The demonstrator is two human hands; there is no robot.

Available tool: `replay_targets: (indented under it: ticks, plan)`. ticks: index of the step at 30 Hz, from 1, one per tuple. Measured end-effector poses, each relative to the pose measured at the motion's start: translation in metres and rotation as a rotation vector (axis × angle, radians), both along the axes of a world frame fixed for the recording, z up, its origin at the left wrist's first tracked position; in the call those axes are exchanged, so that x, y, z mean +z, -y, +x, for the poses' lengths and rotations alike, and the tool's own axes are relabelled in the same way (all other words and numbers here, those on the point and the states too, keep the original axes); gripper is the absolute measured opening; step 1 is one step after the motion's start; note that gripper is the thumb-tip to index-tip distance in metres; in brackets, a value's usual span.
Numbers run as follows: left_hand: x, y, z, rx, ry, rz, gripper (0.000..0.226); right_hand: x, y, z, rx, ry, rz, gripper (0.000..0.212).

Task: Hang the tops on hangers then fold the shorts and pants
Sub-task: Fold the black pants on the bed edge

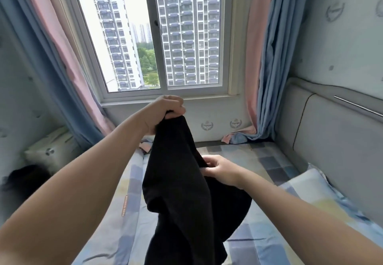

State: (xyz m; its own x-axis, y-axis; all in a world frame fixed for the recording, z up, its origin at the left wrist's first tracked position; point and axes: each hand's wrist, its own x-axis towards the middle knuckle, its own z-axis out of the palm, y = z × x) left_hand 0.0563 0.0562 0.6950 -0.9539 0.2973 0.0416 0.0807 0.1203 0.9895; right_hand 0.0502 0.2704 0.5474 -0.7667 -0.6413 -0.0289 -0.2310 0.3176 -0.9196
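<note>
Fingers (176, 109) of the left hand (165, 110) are curled tight round a bunched edge of the black garment (182, 192), holding it up over the bed (259, 157). The right hand (221, 170) pinches a fold at its side, lower down.

To do this well, I judge the right hand should work along the cloth to a matching corner or seam. Both hands can then spread it flat and show whether it gets hung or folded.

It is matte black, soft and heavy. It hangs in deep twisted folds that run out of the bottom of the view, and whether it is a top or trousers cannot be told.

Beneath it lies a pale checked sheet, with a pillow (323, 184) to the right. Pink and blue curtains (265, 57) frame the window (157, 36) beyond.
</note>
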Motion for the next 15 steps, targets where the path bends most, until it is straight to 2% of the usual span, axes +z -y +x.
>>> replay_targets:
  ticks: [5, 10, 11, 13, 15]
  plan:
    - [-0.018, 0.003, -0.01, 0.185, -0.054, -0.095, 0.04, -0.014, -0.017, -0.006, -0.119, -0.225, 0.079, 0.01]
    - [-0.032, -0.003, -0.018, 0.202, -0.102, 0.016, 0.05, -0.019, -0.023, -0.012, -0.24, -0.413, 0.098, 0.008]
    - [-0.033, -0.006, -0.018, 0.177, -0.11, 0.045, 0.047, -0.019, -0.022, -0.013, -0.259, -0.464, 0.097, 0.01]
    - [-0.035, -0.013, -0.02, 0.126, -0.133, 0.069, 0.041, -0.018, -0.019, -0.013, -0.253, -0.535, 0.084, 0.031]
    - [-0.038, -0.021, -0.021, 0.092, -0.156, 0.054, 0.039, -0.013, -0.013, -0.009, -0.176, -0.377, -0.067, 0.048]
